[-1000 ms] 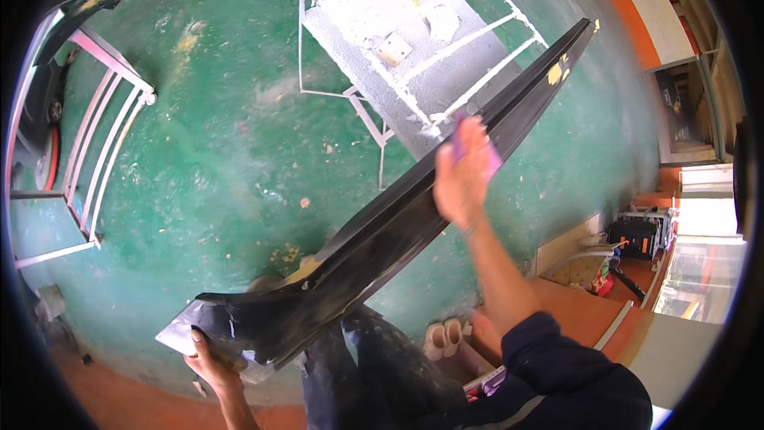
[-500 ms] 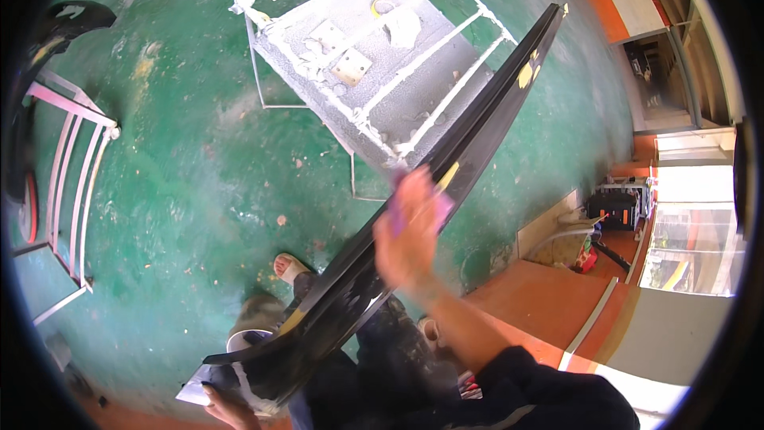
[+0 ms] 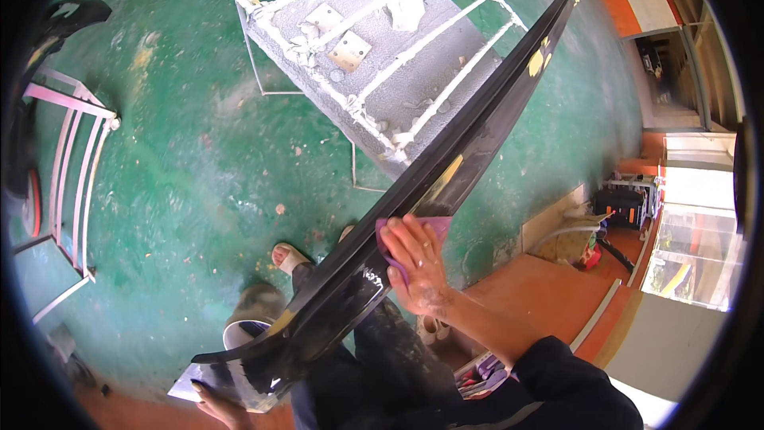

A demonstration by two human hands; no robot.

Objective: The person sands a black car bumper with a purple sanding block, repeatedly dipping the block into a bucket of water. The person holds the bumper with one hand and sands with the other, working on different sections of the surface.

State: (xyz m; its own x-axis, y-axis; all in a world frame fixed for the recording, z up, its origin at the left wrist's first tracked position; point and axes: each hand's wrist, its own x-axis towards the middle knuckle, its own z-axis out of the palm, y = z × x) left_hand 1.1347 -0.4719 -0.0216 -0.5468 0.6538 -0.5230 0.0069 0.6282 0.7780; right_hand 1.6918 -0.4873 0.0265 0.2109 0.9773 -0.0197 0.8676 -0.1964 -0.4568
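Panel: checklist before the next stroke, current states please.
1. Left hand on panel's lower end: ok.
2. Purple sheet between right hand and panel: ok.
3. Surface one even colour: not ok, yellow patches show.
4. Panel clear of stand: cannot tell, they overlap in view.
5. Panel clear of bucket: cannot tell, same reason.

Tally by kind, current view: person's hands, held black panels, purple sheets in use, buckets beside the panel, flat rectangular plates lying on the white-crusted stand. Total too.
Person's hands: 2
Held black panel: 1
Purple sheet: 1
Bucket: 1
Rectangular plates: 2
Total: 7
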